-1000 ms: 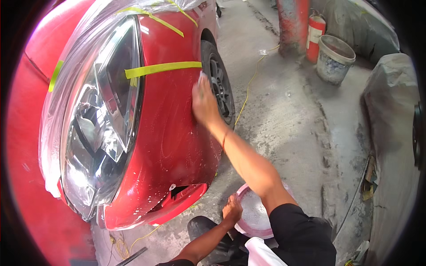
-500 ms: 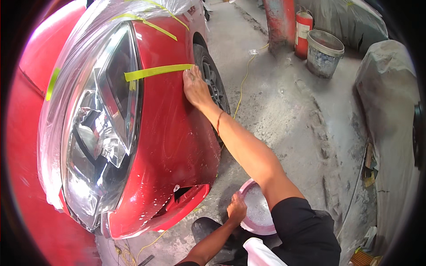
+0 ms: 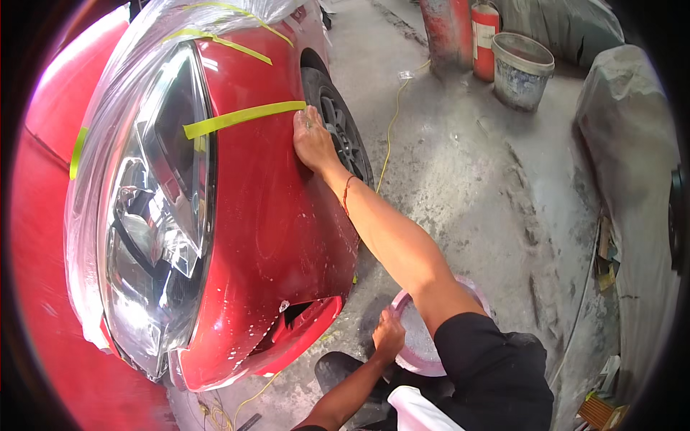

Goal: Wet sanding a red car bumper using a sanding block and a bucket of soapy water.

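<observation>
My right arm reaches out to a red car's front fender [image 3: 251, 179]. My right hand [image 3: 314, 144] rests at the fender's outer edge, beside the wheel [image 3: 338, 122]. Its fingers look closed and curve out of sight, so anything in them is hidden. A strip of yellow-green masking tape [image 3: 244, 116] runs from the headlight [image 3: 154, 230] to its fingertips. Low down, my left hand [image 3: 389, 335] is closed on the near-left rim of a round pink basin [image 3: 417, 367]. Whitish, cloudy liquid shows inside, partly covered by my right arm.
Clear plastic sheeting [image 3: 90, 237], taped down, covers the hood side. A grimy bucket [image 3: 522, 75] and a red fire extinguisher [image 3: 484, 43] stand far off by a red pillar [image 3: 445, 36]. A yellow cord [image 3: 390, 136] crosses the floor. Draped covers [image 3: 632, 179] line the right side.
The view has shifted slightly, moving the car a little left in the picture. My right hand stays at the fender edge, and my left hand keeps hold of the basin.
</observation>
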### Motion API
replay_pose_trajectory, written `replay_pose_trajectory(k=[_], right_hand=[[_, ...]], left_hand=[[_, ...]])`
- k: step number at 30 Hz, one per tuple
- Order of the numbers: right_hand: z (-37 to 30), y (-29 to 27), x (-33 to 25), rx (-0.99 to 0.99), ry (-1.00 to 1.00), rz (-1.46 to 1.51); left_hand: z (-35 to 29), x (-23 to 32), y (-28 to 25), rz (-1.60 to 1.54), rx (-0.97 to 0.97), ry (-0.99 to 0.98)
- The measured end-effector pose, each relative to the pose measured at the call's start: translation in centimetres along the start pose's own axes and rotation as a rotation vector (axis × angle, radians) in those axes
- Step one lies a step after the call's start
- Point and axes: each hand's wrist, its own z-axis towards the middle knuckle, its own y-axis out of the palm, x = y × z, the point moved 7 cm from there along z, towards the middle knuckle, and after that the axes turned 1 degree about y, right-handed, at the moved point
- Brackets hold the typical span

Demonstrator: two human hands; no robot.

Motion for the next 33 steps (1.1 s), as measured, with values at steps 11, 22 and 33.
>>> replay_pose_trajectory(k=[11,22,33], right_hand=[[-17.3,5.7,10.1,0.18,0.166,0.009],[-21.9,3.9,9.0,0.274,-0.183,-0.038],[-32.5,8.3,14.5,0.389,0.223,-0.45]], left_hand=[[0.1,-6.2,2.2,-0.047,-0.031,0.264],[-0.7,-3.7,1.9,0.081,-0.096,-0.022],[0.0,0.5,1.5,0.017,0.003,-0.128]])
